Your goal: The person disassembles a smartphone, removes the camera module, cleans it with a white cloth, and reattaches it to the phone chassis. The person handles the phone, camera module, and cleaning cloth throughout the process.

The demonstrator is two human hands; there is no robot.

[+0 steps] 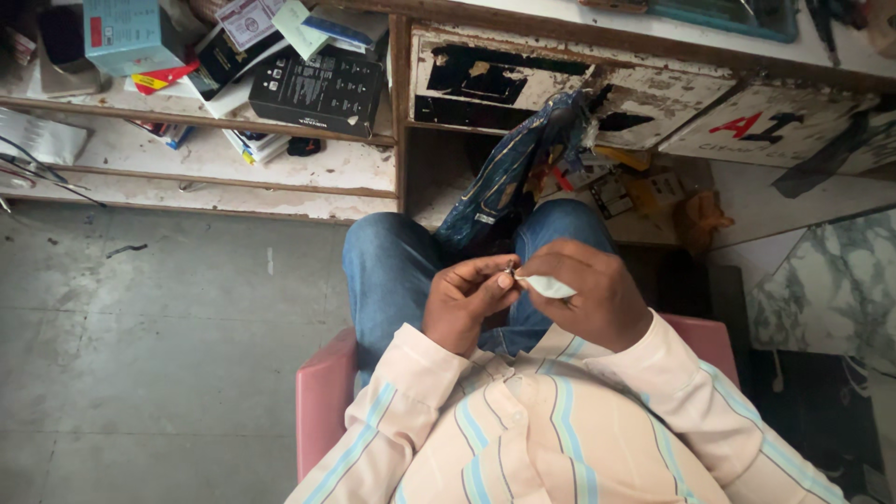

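I sit on a pink stool (322,392) in blue jeans and a striped shirt, hands together over my lap. My left hand (464,301) pinches a tiny metal part (510,272) between thumb and fingertips. My right hand (590,291) grips a small piece of white cloth or paper (549,287) pressed against that part. The two hands touch at the fingertips. What the small part is stays too small to tell.
A worn wooden desk with shelves (280,159) stands ahead, piled with boxes and booklets (317,89). A blue patterned bag (509,168) hangs in the knee space among scattered packets. Grey tiled floor (159,327) lies to the left; a marble slab (831,289) at the right.
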